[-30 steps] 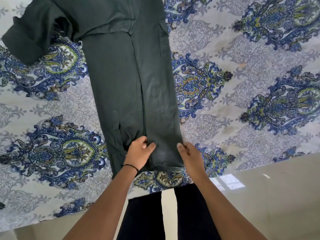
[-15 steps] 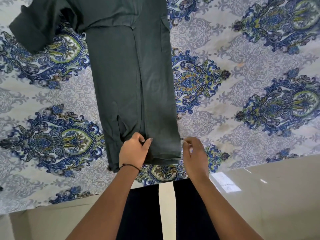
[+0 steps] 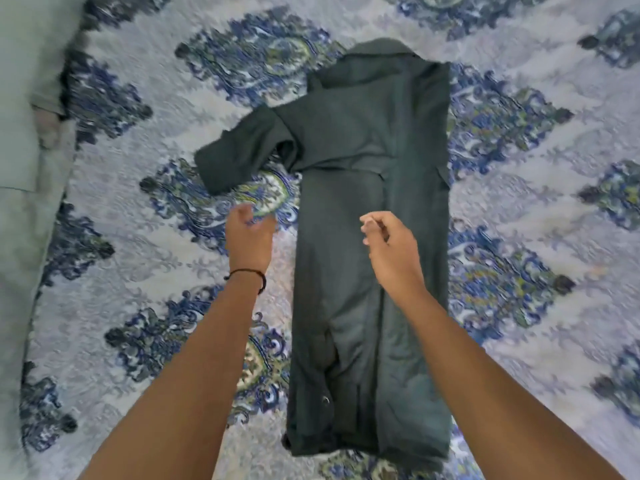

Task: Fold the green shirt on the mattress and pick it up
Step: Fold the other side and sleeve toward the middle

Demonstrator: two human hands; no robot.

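Fingers, left hand: loosely curled and spread, holding nothing, poised over the patterned cover just left of the shirt body and just below the loose sleeve. Black cord bracelet on that wrist.

Fingers, right hand: drawn in toward the thumb, tips nearly meeting, nothing held between them as far as can be seen; poised over the middle of the shirt. Whether they touch the cloth cannot be told.

Green shirt: dark green, lying flat on the mattress, folded lengthwise into a long narrow strip that runs from under the right hand down to the near edge and up past both hands to the collar. Right side already folded in. One short sleeve sticks out at the upper left, beyond the left fingertips, unfolded and slightly crumpled. A small snap or button shows near the lower hem, below both wrists.

Surroundings: mattress cover pale grey with blue and green medallions, filling the field to either side of the hands. Pale green fabric runs along the far left edge, well apart from the left hand; its nature is unclear.

Obstructions: right forearm crosses the lower right part of the shirt and hides it. Picture is soft with motion blur, most at the edges; fingertip detail is hard to make out.
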